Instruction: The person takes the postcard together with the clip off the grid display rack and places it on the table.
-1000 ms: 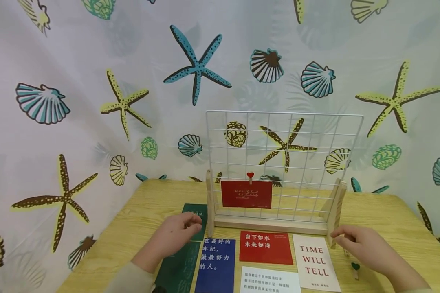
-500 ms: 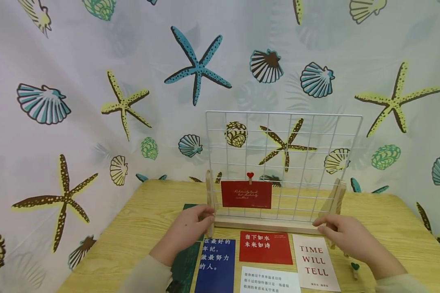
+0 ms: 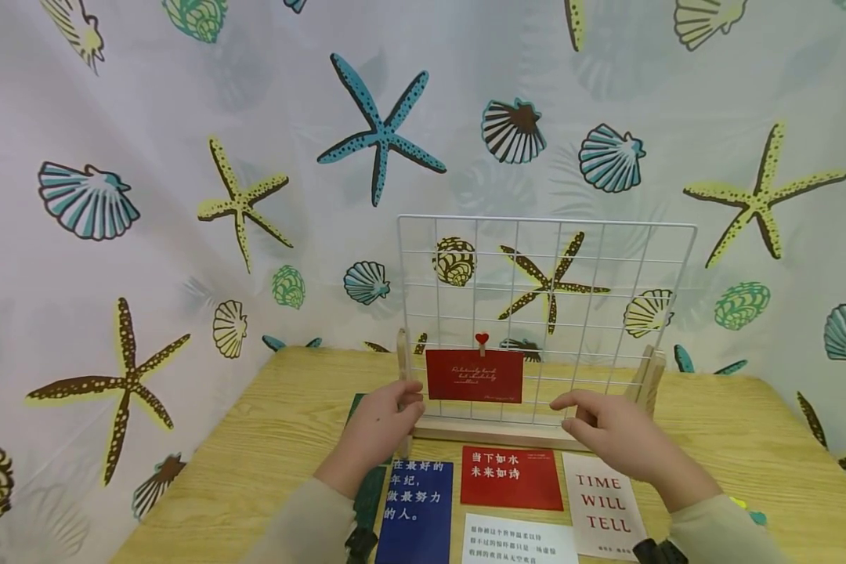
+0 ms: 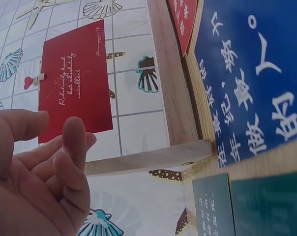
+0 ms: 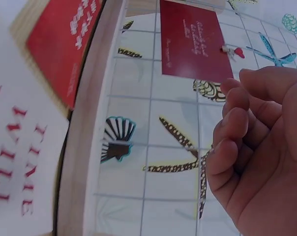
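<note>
Grid (image 3: 546,313) stands upright in its wood base (image 3: 493,432) mid-table, red card (image 3: 474,375) clipped low. Left hand (image 3: 381,427) touches the left post, fingers relaxed; right hand (image 3: 609,431) hovers in front, loosely curled, empty. Risk: a one-sided push could tip the grid backward. Cards crowd the front edge; bare table (image 3: 761,439) lies right.

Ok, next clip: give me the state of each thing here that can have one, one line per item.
Left hand: fingers loosely curled, holding nothing, at the grid's left post.
Right hand: fingers loosely curled, empty, in front of the grid.
Wire grid stand: upright on the table.
Red card on the grid: hanging, clipped at its top edge.
Heart clip: clamped on that card.
White TIME WILL TELL card: lying flat, face up.
Blue card: lying flat, face up.
</note>
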`<action>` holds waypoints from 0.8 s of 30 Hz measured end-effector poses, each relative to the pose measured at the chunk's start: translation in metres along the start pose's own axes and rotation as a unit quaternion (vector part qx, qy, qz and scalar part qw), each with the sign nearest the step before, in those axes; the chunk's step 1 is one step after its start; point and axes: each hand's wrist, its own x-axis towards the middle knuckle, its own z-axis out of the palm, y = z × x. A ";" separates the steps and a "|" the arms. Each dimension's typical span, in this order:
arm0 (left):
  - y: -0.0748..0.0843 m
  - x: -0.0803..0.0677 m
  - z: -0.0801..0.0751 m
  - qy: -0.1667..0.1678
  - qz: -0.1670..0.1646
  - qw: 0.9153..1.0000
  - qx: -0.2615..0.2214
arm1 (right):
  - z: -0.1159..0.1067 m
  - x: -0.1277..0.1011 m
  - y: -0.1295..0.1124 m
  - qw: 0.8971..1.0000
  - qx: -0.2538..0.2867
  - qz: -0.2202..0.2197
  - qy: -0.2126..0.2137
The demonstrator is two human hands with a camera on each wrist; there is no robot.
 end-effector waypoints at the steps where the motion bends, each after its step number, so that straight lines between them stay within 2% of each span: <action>1: 0.001 0.001 0.001 0.001 -0.001 1.000 0.002 | 0.001 0.003 -0.003 1.000 -0.002 -0.004 0.002; 12: 0.006 0.003 0.003 -0.002 -0.011 1.000 0.028 | 0.005 0.029 -0.031 0.998 -0.021 -0.052 0.019; 24: 0.012 0.012 0.008 -0.022 -0.044 0.998 0.050 | 0.012 0.055 -0.060 0.998 -0.024 -0.043 0.038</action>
